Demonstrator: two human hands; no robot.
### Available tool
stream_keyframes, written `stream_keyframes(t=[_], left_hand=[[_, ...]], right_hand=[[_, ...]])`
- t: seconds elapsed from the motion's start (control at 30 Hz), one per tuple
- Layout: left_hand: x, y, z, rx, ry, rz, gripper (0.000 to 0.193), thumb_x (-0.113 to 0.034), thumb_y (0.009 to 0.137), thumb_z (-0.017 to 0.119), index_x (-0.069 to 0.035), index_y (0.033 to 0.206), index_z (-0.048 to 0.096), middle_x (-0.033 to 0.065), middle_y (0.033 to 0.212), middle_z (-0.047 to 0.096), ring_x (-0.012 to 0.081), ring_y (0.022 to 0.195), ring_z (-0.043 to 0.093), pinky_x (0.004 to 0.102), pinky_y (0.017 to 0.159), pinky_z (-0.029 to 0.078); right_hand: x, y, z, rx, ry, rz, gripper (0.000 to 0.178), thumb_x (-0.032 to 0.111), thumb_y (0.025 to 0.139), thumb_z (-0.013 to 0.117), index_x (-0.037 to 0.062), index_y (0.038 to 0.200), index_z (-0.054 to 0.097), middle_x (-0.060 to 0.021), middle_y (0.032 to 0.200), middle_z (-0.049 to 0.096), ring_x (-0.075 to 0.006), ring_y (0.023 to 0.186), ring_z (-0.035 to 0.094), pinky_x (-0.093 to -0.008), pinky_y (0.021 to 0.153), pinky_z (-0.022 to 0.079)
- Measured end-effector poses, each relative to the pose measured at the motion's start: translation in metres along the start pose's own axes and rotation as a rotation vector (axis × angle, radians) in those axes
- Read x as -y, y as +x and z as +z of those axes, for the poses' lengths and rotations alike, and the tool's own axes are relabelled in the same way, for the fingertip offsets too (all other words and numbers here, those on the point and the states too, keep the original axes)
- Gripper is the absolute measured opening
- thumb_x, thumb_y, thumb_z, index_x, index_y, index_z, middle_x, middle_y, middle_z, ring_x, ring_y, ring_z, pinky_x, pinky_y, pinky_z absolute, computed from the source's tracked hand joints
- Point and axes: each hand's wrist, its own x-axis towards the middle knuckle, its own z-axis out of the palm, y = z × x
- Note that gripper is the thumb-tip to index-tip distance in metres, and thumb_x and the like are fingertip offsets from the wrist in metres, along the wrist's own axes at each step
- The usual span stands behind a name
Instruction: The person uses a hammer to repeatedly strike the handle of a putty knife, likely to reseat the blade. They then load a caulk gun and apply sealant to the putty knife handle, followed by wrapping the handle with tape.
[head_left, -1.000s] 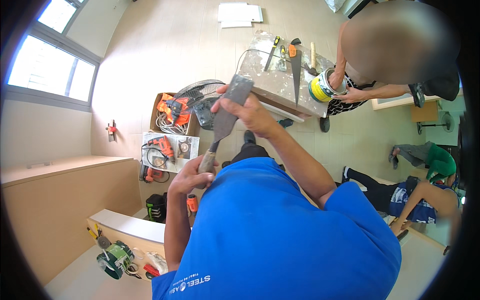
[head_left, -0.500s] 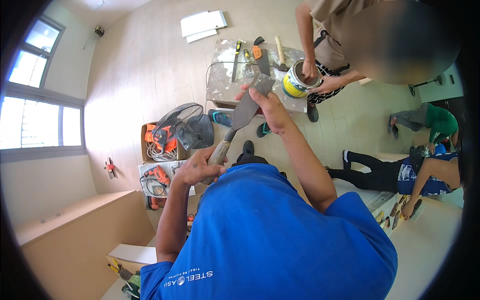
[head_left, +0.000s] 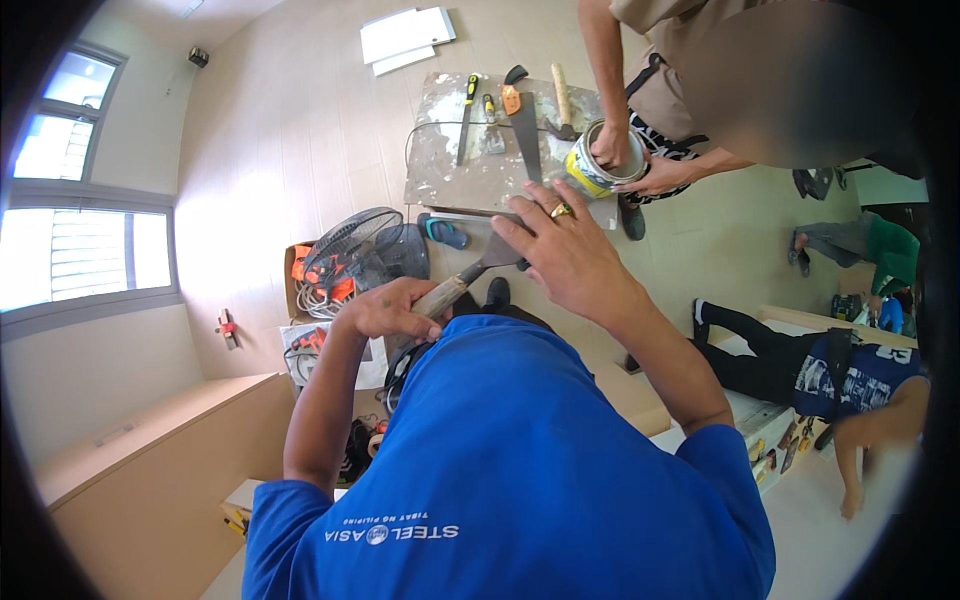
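My left hand [head_left: 385, 310] is closed around the worn wooden handle of a putty knife [head_left: 445, 295]. Its grey blade [head_left: 492, 252] points up and to the right. My right hand [head_left: 565, 255], with a gold ring on one finger, lies over the far end of the blade, fingers stretched along it. Both forearms reach out from my blue shirt [head_left: 510, 470]. Just beyond my right hand another person holds an open paint can [head_left: 597, 165] with both hands.
A paint-stained board [head_left: 450, 160] on the tiled floor carries a screwdriver, a handsaw [head_left: 522, 120] and a hammer. A black fan [head_left: 350, 250] and a box of orange tools [head_left: 305, 275] lie to the left. A person [head_left: 810, 370] sits low at the right.
The putty knife has dropped from a steep upright tilt to a flatter angle. My right hand has slid over the blade tip. The view has swung toward the board and paint can.
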Motion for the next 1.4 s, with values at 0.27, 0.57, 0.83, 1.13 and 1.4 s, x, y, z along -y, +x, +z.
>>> stream_keyframes(t=[0.27,0.57,0.83,1.13,1.4], left_hand=[[-0.008,0.059,-0.044,0.331,0.021,-0.043,0.047,-0.042,0.093,0.08,0.002,0.107,0.07,0.0074,0.087,0.071,0.0159,0.079,0.069,0.0329,0.074,0.055],[-0.028,0.206,-0.148,0.239,-0.015,-0.156,0.039,-0.038,0.104,0.059,-0.001,0.103,0.071,0.0107,0.086,0.073,0.0191,0.068,0.072,0.0299,0.058,0.058],[0.064,0.486,-0.285,-0.482,0.945,0.507,0.037,-0.027,0.103,0.052,0.002,0.086,0.066,0.0281,0.086,0.071,0.0466,0.082,0.071,0.0563,0.071,0.056],[-0.078,0.604,-0.248,-0.12,1.558,0.23,0.047,-0.013,0.098,0.056,-0.011,0.145,0.056,0.0198,0.156,0.052,0.0428,0.145,0.049,0.0602,0.107,0.047],[-0.046,0.685,-0.262,-0.135,1.459,0.367,0.054,-0.018,0.101,0.056,-0.014,0.155,0.05,0.0153,0.165,0.042,0.0411,0.154,0.036,0.0513,0.121,0.036]], right_hand=[[-0.037,-0.014,0.066,0.207,0.185,0.183,0.021,0.014,0.086,0.072,0.008,0.105,0.068,-0.0119,0.101,0.069,-0.0324,0.099,0.069,-0.0475,0.094,0.047],[-0.038,-0.077,0.136,-0.032,0.736,0.611,0.022,0.011,0.076,0.079,0.0111,0.095,0.068,-0.0119,0.089,0.068,-0.0366,0.088,0.066,-0.047,0.075,0.046],[0.018,-0.135,0.154,0.049,0.703,1.222,0.019,0.009,0.08,0.078,0.0075,0.095,0.065,-0.0153,0.086,0.068,-0.0409,0.083,0.066,-0.0475,0.073,0.05],[0.194,-0.166,0.182,-0.045,0.68,1.897,0.017,0.017,0.094,0.074,0.004,0.093,0.064,-0.0208,0.076,0.065,-0.0403,0.069,0.065,-0.0452,0.063,0.049],[0.223,-0.141,0.183,-0.018,0.742,2.126,0.024,0.023,0.094,0.074,0.0027,0.089,0.063,-0.0226,0.074,0.065,-0.0435,0.07,0.065,-0.0486,0.063,0.05]])
